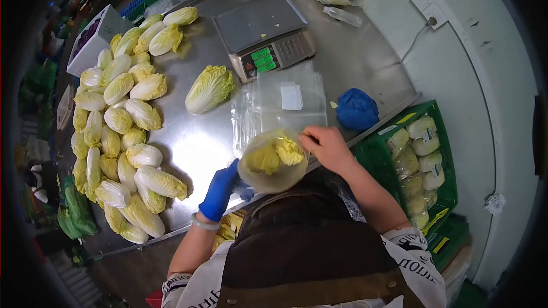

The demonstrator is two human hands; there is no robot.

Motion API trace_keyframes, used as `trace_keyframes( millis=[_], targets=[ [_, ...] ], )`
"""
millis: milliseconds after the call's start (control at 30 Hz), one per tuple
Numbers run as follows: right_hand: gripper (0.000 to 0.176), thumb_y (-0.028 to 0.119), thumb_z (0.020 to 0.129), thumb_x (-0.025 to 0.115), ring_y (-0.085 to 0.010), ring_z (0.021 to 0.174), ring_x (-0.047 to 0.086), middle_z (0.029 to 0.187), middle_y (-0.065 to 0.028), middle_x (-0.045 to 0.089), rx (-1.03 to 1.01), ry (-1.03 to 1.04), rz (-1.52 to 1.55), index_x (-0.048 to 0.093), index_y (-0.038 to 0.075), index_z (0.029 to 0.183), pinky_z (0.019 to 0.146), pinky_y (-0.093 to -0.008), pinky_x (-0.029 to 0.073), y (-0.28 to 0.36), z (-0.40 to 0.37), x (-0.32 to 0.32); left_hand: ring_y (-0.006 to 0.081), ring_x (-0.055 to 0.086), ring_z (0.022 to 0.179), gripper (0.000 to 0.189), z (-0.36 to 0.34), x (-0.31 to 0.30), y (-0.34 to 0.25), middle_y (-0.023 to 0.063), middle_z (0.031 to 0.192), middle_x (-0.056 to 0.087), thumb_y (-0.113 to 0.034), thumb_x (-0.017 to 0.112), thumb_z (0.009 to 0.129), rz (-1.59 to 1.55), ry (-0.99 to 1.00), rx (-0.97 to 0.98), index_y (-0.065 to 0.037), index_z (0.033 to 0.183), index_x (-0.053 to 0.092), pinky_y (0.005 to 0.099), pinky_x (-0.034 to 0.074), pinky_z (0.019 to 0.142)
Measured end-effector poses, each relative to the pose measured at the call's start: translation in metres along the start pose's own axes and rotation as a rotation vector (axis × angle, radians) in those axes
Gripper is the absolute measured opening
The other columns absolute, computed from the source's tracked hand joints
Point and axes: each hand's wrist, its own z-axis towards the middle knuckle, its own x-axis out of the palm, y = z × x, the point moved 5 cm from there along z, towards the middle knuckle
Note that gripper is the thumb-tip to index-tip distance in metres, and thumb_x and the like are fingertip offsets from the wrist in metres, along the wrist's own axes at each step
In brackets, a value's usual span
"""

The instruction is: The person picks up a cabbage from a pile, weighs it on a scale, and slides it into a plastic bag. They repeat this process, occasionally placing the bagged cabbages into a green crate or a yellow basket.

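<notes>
A clear plastic bag (274, 182) is held in front of my apron, with yellow-green napa cabbage (265, 159) showing through it. My left hand (220, 192), in a blue glove, is closed on the bag's left side; some of its fingers are hidden behind the bag. At the upper right of the bag, my bare right hand (326, 144) pinches its edge. Beyond the bag lies a stack of flat clear bags (274, 117) with white labels (291, 96) on top. A single napa cabbage (210, 89) rests on the steel table left of the stack.
Many napa cabbages (120, 120) are heaped along the table's left side. A digital scale (262, 23) stands at the back, and a crumpled blue glove (357, 108) lies to the right. Beside the table, a green crate (451, 159) contains wrapped cabbages (425, 137).
</notes>
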Motion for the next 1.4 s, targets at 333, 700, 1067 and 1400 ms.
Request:
trace_keyframes(
  millis=[333,700,1067,1400],
  targets=[
    [0.016,0.022,0.072,0.067,-0.0243,0.073,0.057,0.075,-0.0052,0.058,-0.463,0.212,-0.657,0.061,0.007,0.076,0.07,-0.0368,0.045,0.06,-0.042,0.09,0.0173,0.061,0.063,0.048,0.02,0.005,0.048,0.0104,0.07,0.063,-0.039,0.045,0.099,-0.277,-0.07,-0.08,0.003,0.085,0.065,0.0291,0.05,0.064],
    [0.041,0.014,0.082,0.066,-0.0276,0.125,0.045,0.124,-0.0156,0.055,-0.619,-0.227,-0.957,0.057,0.002,0.121,0.1,-0.0379,0.04,0.057,-0.02,-0.063,0.0276,0.064,0.066,0.037,0.01,-0.014,0.033,0.0184,0.076,0.066,-0.027,0.051,0.095,-0.551,0.01,-0.104,0.008,0.091,0.062,0.0355,0.052,0.065],
    [0.016,0.01,0.085,0.065,-0.0238,0.107,0.06,0.102,-0.0121,0.069,0.023,0.104,0.36,0.071,0.004,0.098,0.094,-0.0319,0.046,-0.028,-0.012,0.031,0.0236,0.064,0.078,0.041,-0.024,0.006,0.028,0.0155,0.09,0.066,-0.031,0.045,0.099,-0.535,-0.109,0.296,0.007,0.105,0.059,0.0357,0.052,0.075],
    [0.029,0.002,0.082,0.061,-0.0319,0.119,0.049,0.12,-0.0102,0.06,-0.201,0.216,-0.295,0.066,0.005,0.11,0.098,-0.0383,0.043,-0.117,-0.144,0.039,0.0304,0.058,0.111,0.044,-0.055,0.079,0.243,0.0196,0.118,0.061,-0.032,0.044,0.099,-0.792,-0.03,-0.19,0.003,0.125,0.051,0.041,0.042,0.098]
  ],
)
